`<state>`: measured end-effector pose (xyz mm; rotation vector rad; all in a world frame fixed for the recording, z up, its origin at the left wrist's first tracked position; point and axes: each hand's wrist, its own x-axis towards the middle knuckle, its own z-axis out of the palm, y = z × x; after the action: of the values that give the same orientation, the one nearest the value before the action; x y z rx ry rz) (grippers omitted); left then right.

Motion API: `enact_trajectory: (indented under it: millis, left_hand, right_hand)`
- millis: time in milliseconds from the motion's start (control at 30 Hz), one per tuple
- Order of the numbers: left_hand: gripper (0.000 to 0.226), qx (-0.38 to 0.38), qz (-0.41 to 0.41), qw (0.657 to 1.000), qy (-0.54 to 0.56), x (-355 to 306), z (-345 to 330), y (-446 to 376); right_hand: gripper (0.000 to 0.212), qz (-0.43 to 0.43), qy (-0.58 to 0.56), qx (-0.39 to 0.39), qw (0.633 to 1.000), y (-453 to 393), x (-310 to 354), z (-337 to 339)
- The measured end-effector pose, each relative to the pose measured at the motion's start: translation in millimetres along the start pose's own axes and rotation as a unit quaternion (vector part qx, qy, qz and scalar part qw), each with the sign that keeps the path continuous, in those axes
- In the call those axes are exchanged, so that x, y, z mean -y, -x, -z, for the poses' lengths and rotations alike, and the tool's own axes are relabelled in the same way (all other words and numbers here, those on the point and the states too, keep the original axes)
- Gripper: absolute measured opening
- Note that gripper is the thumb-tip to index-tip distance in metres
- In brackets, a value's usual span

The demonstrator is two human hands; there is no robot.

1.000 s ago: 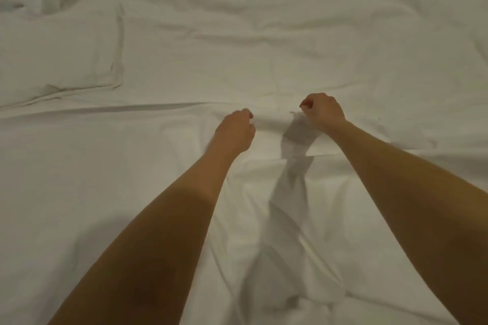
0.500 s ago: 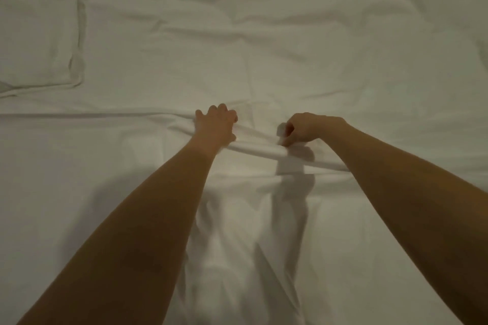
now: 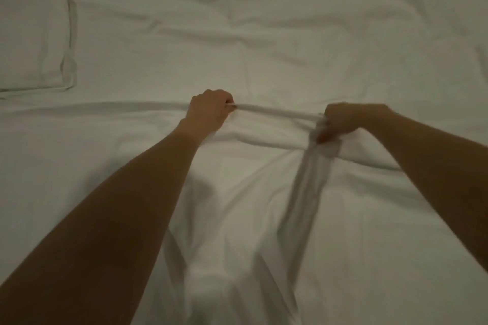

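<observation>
The fingers (image 3: 227,100) of the left hand (image 3: 210,111) are curled tight round the edge (image 3: 277,112) of the white sheet (image 3: 237,206). Those of the right hand (image 3: 343,121) are bunched on the same edge, a little nearer the person, with a gathered tail of cloth trailing from that fist. Between the two fists the edge runs as a taut band just above the bed (image 3: 277,21). The rest of the sheet lies rumpled towards the person, its folds fanning out from the right grip. The step looks like drawing this edge up and laying it square across the bed. It would go best with an even pull from both hands, moved wider apart so the band stays straight and in line with the long crease running off to the left. The right hand seems to hold too much cloth; letting the bunch slip until only the edge is pinched should stop a ridge being dragged along. The pillow (image 3: 34,42) lies well apart at the far left and is unlikely to catch.
</observation>
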<state>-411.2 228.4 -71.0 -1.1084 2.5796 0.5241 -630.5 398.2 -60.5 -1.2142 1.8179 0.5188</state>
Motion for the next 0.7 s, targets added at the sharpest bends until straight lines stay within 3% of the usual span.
enact_trajectory:
  millis: [67,167,233,333,400,600,700]
  left_hand:
    - [0.028,-0.03,0.003,1.0,0.008,1.3,9.8,-13.3]
    - [0.029,-0.08,0.01,0.997,0.002,2.7,11.5,-29.9]
    - [0.029,-0.092,0.021,0.996,0.005,6.6,0.9,-35.6]
    - [0.028,-0.075,0.037,0.996,-0.012,12.7,-21.9,-38.9]
    - [0.028,-0.075,0.045,0.996,-0.034,13.8,-27.2,-44.0]
    - [0.028,-0.099,0.089,0.99,-0.052,-0.1,-33.4,-54.2]
    - [0.057,-0.116,0.123,0.984,-0.048,-24.3,-68.5,-32.0]
  right_hand:
    - [0.048,-0.023,0.0,-0.108,0.994,-3.9,-12.7,27.2]
    - [0.033,-0.032,-0.044,-0.223,0.973,-17.3,-30.3,56.4]
    - [0.032,-0.02,-0.071,-0.207,0.976,-29.5,-36.2,50.4]
    - [0.058,-0.031,-0.133,-0.082,0.987,-35.0,-41.7,23.3]
    - [0.059,-0.049,-0.139,-0.04,0.988,-36.3,-52.8,17.4]
    - [0.046,-0.055,-0.104,-0.143,0.983,-40.5,-70.4,25.9]
    - [0.044,-0.088,-0.083,-0.21,0.97,-52.4,-66.7,0.3]
